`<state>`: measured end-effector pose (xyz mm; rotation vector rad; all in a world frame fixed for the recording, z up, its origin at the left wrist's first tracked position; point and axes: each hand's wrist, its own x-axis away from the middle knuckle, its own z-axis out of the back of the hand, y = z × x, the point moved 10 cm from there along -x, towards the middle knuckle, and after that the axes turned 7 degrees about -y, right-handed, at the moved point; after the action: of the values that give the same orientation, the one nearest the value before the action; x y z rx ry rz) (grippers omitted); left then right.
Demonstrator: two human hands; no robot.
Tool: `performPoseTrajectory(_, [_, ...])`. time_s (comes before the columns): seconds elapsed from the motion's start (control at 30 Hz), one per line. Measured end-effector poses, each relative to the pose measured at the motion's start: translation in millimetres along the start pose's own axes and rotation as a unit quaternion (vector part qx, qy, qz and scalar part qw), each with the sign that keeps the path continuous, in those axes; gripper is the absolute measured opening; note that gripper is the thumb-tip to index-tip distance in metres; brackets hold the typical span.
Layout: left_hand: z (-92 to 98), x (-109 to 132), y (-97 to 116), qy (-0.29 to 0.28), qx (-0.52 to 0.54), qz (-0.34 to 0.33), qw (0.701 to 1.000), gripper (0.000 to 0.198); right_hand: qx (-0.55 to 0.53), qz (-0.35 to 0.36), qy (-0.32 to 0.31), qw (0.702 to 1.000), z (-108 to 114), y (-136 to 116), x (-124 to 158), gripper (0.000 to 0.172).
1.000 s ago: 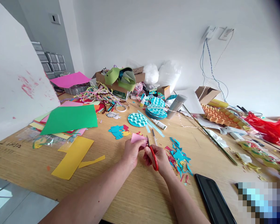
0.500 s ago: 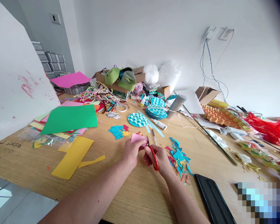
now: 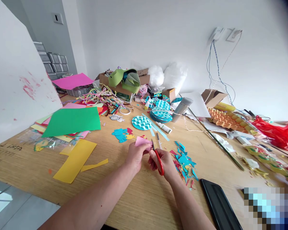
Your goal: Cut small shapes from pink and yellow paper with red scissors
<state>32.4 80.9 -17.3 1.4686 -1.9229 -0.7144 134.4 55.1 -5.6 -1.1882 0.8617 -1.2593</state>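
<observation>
- 1 right hand (image 3: 164, 160) is gripping 1 pair of red scissors (image 3: 160, 163).
- 1 left hand (image 3: 134, 157) is pinching 1 pink paper (image 3: 141, 141), just left of the scissors.
- 1 black phone (image 3: 219, 204) lies right of the scissors, and nearer.
- 1 yellow strip (image 3: 94, 165) and 1 green sheet (image 3: 73, 122) lie left of the scissors.
- 1 silver bottle (image 3: 182, 109) is beyond the scissors.

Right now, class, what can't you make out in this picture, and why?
All in the head view:
Pink paper: lower part, behind left hand.
Scissors: part of the handle, behind right hand.
Black phone: near end, cut off by the bottom edge.
Bottom-right object: blurred by pixelation.
Table writing: too small to read.
</observation>
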Motion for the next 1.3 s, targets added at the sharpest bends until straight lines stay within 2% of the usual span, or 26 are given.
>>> performPoseTrajectory(0.47, [6.4,-2.6,0.1,0.013,-0.004,0.001,1.0,0.017,0.004,-0.005,0.001,1.0,0.7,-2.5,0.9,0.052])
performPoseTrajectory(0.7, [0.6,-2.6,-11.5,-0.018,0.025,0.047,0.998,0.022,-0.012,-0.004,0.003,1.0,1.6,0.2,-0.6,0.05])
performPoseTrajectory(0.9, [2.7,-0.6,-17.1,0.005,0.074,0.057,0.996,0.027,-0.02,-0.007,0.005,1.0,2.2,2.5,-0.9,0.049])
performPoseTrajectory(1.07, [-7.1,2.4,-15.4,-0.033,0.023,0.032,0.999,0.029,-0.017,-0.004,0.014,1.0,4.1,2.9,-0.4,0.05])
performPoseTrajectory(1.3, [0.5,1.0,-13.1,-0.003,-0.013,0.019,1.0,0.022,-0.006,-0.004,0.003,1.0,0.4,3.5,-1.5,0.051])
